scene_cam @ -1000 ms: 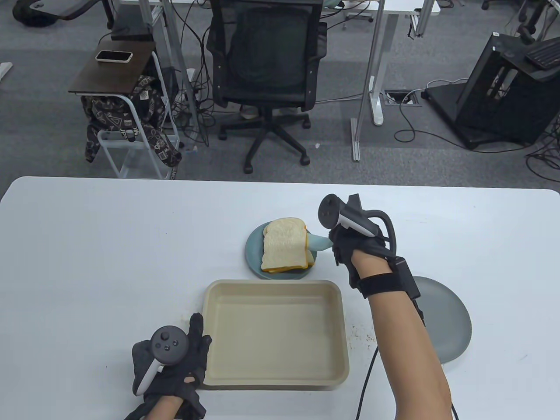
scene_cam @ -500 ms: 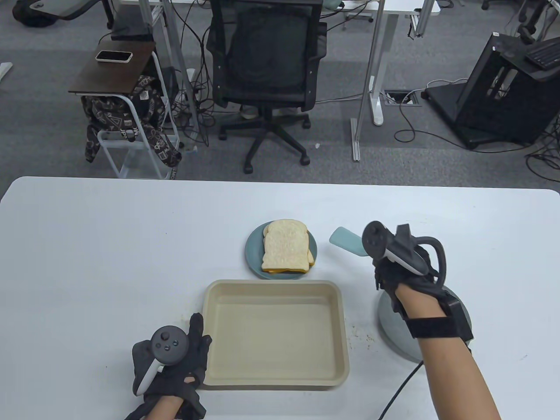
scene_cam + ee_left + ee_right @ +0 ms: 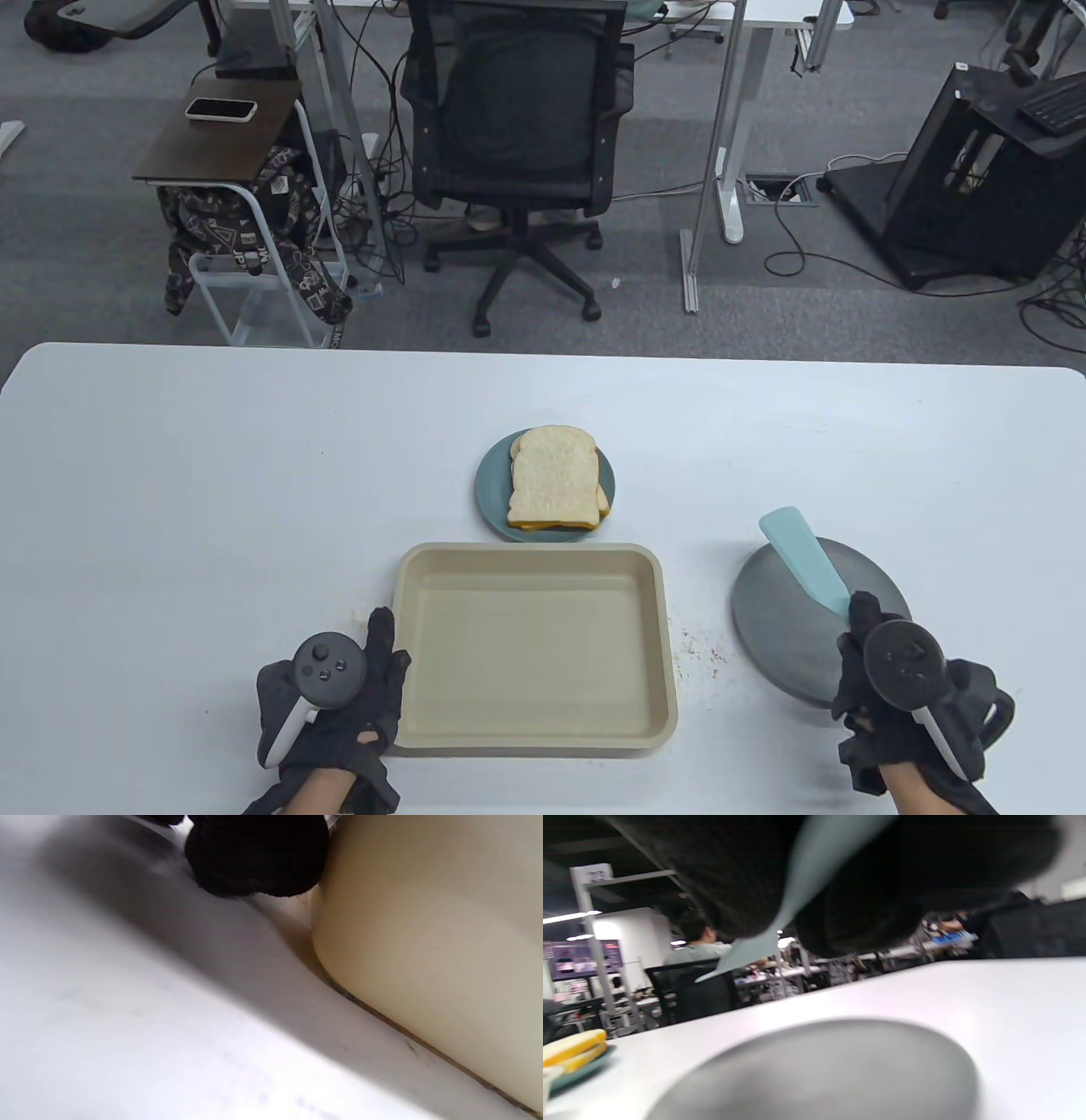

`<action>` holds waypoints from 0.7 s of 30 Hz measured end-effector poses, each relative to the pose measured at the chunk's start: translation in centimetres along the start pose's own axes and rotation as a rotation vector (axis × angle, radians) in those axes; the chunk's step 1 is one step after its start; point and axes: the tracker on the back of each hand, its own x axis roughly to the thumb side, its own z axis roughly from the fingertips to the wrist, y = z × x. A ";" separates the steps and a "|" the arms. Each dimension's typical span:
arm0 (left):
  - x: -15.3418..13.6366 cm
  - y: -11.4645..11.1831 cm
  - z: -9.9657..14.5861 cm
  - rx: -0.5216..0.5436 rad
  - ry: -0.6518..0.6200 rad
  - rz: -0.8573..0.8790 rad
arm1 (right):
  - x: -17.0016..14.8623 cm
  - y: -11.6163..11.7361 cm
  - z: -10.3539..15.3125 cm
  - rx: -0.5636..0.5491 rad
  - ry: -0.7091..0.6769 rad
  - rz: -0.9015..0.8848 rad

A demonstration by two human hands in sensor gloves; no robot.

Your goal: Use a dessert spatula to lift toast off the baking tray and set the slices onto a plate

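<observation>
At the near edge of the white table: left hand flat, fingers straight against the near-left corner of the empty beige baking tray; right hand curled round the handle of the pale blue dessert spatula, blade raised over the grey plate. Just beyond the tray: stacked toast on a small teal plate. Farther off, on the floor: black office chair.

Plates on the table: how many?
2. A small round teal plate sits beyond the beige baking tray, holding stacked toast slices. A larger round grey plate lies right of the tray, below the light blue spatula.
</observation>
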 end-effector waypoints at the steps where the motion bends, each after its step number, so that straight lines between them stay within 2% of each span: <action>1: 0.0 0.0 0.0 0.000 0.000 0.000 | -0.6 0.5 0.1 0.017 0.019 -0.015; 6: 0.0 0.0 0.0 -0.005 0.002 0.005 | -2.3 2.6 0.5 0.058 0.074 -0.048; 13: -0.1 0.0 0.1 -0.011 0.004 0.012 | -1.8 4.5 0.9 0.065 0.023 0.068; 21: -0.2 0.0 0.1 -0.016 0.004 0.021 | -1.7 5.5 1.4 0.091 0.039 0.133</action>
